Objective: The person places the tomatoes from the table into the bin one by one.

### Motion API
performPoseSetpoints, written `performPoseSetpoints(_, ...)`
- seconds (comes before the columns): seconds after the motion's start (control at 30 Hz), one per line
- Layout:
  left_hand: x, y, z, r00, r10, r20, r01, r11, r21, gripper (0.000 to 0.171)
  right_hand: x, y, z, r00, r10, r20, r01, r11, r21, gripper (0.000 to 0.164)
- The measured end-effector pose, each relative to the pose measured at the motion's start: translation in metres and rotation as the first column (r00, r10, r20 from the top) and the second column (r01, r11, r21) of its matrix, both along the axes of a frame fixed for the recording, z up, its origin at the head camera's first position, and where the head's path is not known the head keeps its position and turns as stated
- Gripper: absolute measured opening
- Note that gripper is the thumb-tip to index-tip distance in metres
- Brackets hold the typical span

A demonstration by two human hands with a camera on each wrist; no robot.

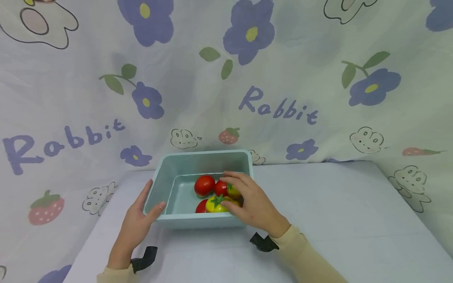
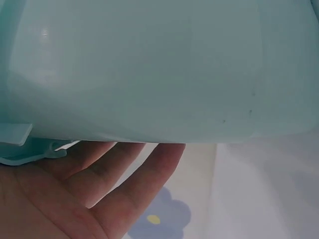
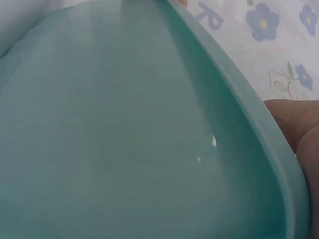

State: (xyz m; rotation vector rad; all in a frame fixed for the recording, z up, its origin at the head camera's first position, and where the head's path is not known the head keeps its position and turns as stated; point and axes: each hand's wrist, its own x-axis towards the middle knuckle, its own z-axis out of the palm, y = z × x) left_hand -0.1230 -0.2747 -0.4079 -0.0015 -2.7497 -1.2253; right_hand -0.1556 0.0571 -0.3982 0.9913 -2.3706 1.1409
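Note:
A pale teal plastic bin (image 1: 201, 224) sits on the white table. At its left end my left hand (image 1: 136, 220) holds the rim, thumb over the front left corner and fingers along the outside wall, also seen in the left wrist view. My right hand (image 1: 253, 200) reaches over the right side with fingers spread and extended above the tomatoes. Its thumb lies over a yellow tomato (image 1: 212, 204) with a green star-shaped top. Around it are a red tomato (image 1: 204, 185), another red tomato (image 1: 221, 188) and a yellowish one (image 1: 232, 192). The hand partly hides several of them.
Behind the table (image 1: 336, 204) hangs a white cloth (image 1: 198, 102) printed with flowers, rabbits and lettering. Black straps are on both wrists. The bin's wall (image 3: 119, 129) fills most of the right wrist view.

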Motion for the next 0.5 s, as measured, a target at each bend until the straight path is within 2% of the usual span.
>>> performPoseSetpoints(0.23,0.000,-0.008,-0.001,0.997,-0.054,-0.063,0.053,0.999,-0.008,0.097,-0.006,0.020,0.006,0.995,-0.099,0.000,0.099,0.995,-0.004,0.055)
performPoseSetpoints(0.37,0.002,-0.015,0.000,0.989,-0.042,-0.142,0.040,0.999,-0.016,0.091,-0.013,0.038,0.006,0.988,-0.156,0.003,0.156,0.988,-0.015,0.056)
performPoseSetpoints(0.5,0.001,-0.024,0.005,0.979,-0.025,-0.204,0.013,0.998,-0.062,0.085,-0.019,0.062,0.004,0.973,-0.231,-0.004,0.230,0.973,-0.018,0.056)
